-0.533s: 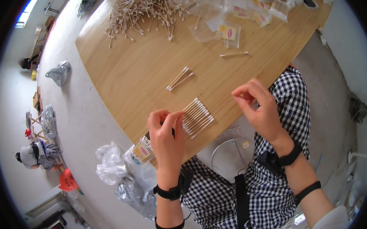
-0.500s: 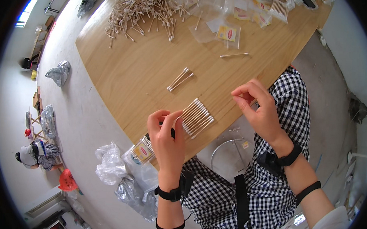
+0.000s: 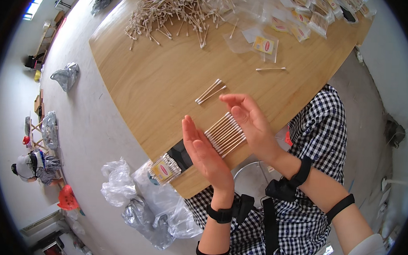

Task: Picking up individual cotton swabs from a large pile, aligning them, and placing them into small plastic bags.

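A row of cotton swabs lies side by side on the wooden table, between my two hands. My left hand stands on edge at the row's left ends, fingers stretched out. At the opposite ends is my right hand, its fingers extended and palm turned toward the row. Neither hand grips anything; whether they touch the swab tips is hard to make out. Beyond them lie a few loose cotton swabs. Left of my left hand sits a filled pack of cotton swabs with a yellow label, beside a dark flat object.
A big heap of cotton swabs covers the table's far side. Clear bags with yellow cards and packed swabs lie at the far right. One single swab is nearer. Crumpled plastic bags hang past the left table edge.
My right hand has come left and down to the row's right ends, its pinch opened out. My left hand has shifted right and straightened its fingers. The view has turned slightly.
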Demonstrator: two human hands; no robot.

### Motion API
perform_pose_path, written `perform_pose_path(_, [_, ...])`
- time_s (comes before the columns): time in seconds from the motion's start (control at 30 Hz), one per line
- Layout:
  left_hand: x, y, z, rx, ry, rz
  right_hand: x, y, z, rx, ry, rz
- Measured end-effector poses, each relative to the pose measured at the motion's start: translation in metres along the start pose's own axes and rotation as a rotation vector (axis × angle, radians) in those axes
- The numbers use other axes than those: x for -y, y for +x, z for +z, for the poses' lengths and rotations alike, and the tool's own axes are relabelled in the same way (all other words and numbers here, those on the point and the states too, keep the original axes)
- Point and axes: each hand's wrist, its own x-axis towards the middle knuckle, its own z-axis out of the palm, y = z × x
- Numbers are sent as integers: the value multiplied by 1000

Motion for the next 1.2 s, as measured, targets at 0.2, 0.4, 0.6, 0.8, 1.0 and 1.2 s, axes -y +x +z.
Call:
perform_pose_path(0.2, [-9,0,-18,64,459,113,2,63,-19,-1,-932,-497])
perform_pose_path(0.4, [-17,-3,-24,47,442,80,12,89,-22,290,-1246,-588])
perform_pose_path(0.6, [-23,-11,-31,14,427,85,11,68,-26,271,-1120,-569])
perform_pose_path(0.8, [-16,-18,-35,-74,214,70,18,10,-34,-94,-308,-67])
perform_pose_path(1.0, [2,-23,-11,-101,-31,21,-2,-10,-28,-122,12,-73])
perform_pose_path(1.2, [9,-20,17,-136,-5,77,-15,-6,-12,39,23,-38])
